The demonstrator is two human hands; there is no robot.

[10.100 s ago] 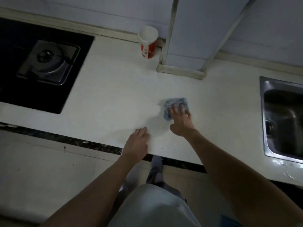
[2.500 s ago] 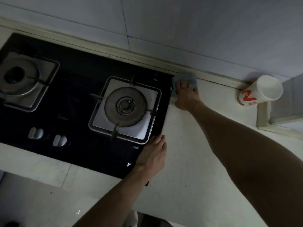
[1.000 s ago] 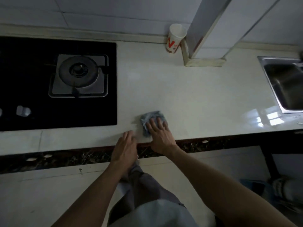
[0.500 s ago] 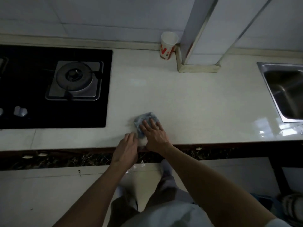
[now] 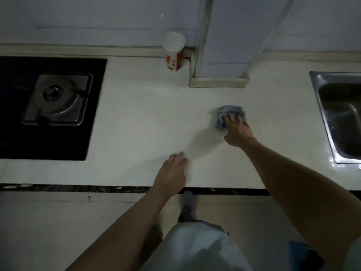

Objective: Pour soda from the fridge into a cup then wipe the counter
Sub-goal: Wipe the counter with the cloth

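Head view: the person is looking straight down on the pale bench (image 5: pixel 140 122), with both bare forearms reaching in from 6 o'clock.
Right hand: the right hand (image 5: pixel 237 131) is working at about 2 o'clock from the picture's middle. Its fingers (image 5: pixel 229 117) are stretched out almost straight and pressing down on the cloth without curling round it. A flat hand is probably spreading the pressure so the cloth sweeps a broad strip.
Cloth: the blue-grey cloth (image 5: pixel 230 111) is lying bunched under those fingertips, flat on the bench. It is sitting between the pillar (image 5: pixel 220 55) at 12 o'clock and the sink (image 5: pixel 343 118) at 3 o'clock, apart from both.
Left hand: the left hand (image 5: pixel 172 173) is resting palm-down near the bench's front edge at 6 o'clock. Its fingers (image 5: pixel 178 157) are lying straight and close together, holding nothing, and it is likely bracing the body during the reach.
Cup: the red-and-white cup (image 5: pixel 173 52) is standing upright at 12 o'clock, tucked against the back wall just beside the pillar. That seems to be putting it out of the cloth's path; its contents are not showing.
Hob: the black hob (image 5: pixel 48 106) is sitting at 9 o'clock, well apart from both hands.
Step in hand: the person appears to be wiping, with the pouring seemingly over; no soda bottle is showing.
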